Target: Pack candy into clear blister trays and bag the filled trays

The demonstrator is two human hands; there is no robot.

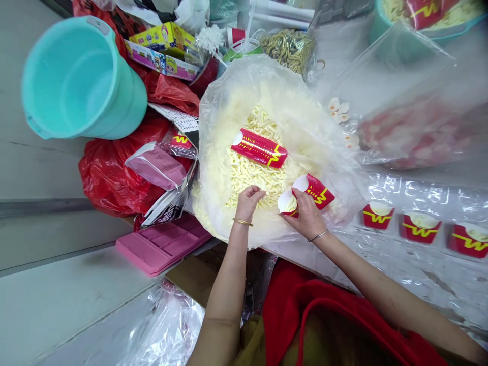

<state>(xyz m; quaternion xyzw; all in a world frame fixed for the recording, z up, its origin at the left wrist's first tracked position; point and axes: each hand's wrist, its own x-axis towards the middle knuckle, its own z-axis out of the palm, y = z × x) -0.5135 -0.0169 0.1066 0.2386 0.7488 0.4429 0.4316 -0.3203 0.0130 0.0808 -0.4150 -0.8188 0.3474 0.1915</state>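
A clear plastic bag point(224, 96) lies spread open, full of small pale-yellow fry-shaped pieces point(249, 178). My right hand point(308, 217) is shut on a small red-and-white fry box point(285, 202) with some pale pieces in its mouth. Just behind that hand, a second red fry box point(322, 193) with a yellow zigzag rests on the bag. Over the pieces, my left hand point(249, 201) has its thumb and fingers pinched together, left of the held box; whatever is between the fingertips is too small to make out. A stack of nested red fry boxes point(259, 147) lies on the pile.
Filled red fry boxes point(421, 227) stand in a row at right on plastic-covered table. A turquoise bucket point(129, 101) is at left above red plastic bags point(114, 173) and a pink tray point(163, 244). A bag of pinkish pieces point(419, 129) lies at right.
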